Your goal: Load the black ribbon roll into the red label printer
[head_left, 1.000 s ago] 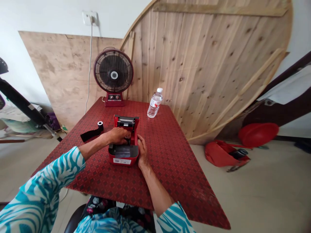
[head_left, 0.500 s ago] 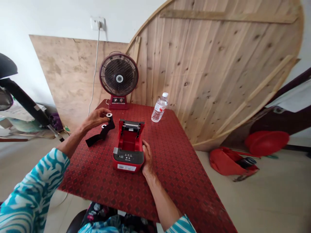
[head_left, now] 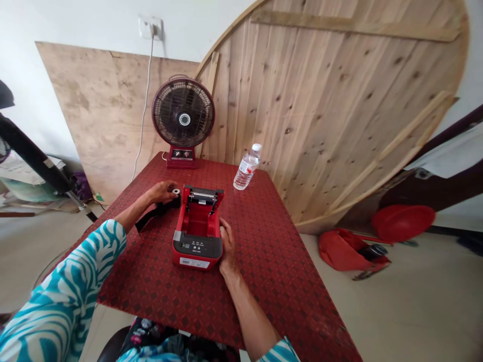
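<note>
A red and black label printer (head_left: pixel 197 246) sits on the table with its lid raised, so the hollow red bay inside shows. My right hand (head_left: pixel 228 246) lies along the printer's right side, fingers wrapped against it. Just left of the open bay, my left hand (head_left: pixel 163 192) grips a small roll (head_left: pixel 176 191) with a white core and black ribbon. A loose strip of the black ribbon (head_left: pixel 153 216) trails from it toward the lower left across the table. My left hand's lower fingers are partly hidden.
A dark red fan (head_left: pixel 183 119) stands at the back of the patterned red table (head_left: pixel 271 281). A clear water bottle (head_left: pixel 246 168) stands behind the printer to the right. A big round wooden board (head_left: pixel 320 110) leans on the wall. A red bag (head_left: pixel 339 251) lies on the floor.
My left hand has lowered the ribbon roll and brought it right, close to the printer's left side. The ribbon strip shifted with it. My right hand stays on the printer.
</note>
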Demonstrator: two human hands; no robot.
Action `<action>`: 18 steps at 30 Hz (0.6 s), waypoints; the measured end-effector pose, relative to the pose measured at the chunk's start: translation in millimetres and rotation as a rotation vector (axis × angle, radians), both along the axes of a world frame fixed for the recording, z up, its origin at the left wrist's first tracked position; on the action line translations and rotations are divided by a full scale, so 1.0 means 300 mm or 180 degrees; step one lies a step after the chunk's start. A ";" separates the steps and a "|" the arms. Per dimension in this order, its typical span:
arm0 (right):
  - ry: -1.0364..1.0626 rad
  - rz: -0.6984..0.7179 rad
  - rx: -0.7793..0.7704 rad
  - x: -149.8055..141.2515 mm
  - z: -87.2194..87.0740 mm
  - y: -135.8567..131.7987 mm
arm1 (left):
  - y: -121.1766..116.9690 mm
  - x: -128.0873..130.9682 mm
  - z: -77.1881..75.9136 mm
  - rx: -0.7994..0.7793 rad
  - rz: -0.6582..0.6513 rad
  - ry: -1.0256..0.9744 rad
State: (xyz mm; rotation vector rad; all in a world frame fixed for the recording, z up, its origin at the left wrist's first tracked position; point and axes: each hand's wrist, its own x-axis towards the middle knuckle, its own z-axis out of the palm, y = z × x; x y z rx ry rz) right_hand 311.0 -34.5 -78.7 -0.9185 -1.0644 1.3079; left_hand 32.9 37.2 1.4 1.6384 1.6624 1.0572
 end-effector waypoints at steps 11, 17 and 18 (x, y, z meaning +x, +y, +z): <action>0.0016 -0.0036 -0.0154 -0.007 -0.002 0.002 | -0.203 -0.151 -0.059 -0.0332 -0.0055 -0.0788; 0.0070 -0.0093 -0.0113 -0.011 -0.009 0.002 | -0.210 -0.102 -0.094 0.0077 0.0357 -0.0974; 0.0060 -0.0094 -0.0098 -0.011 -0.010 0.002 | -0.218 -0.109 -0.081 0.0106 0.0364 -0.1029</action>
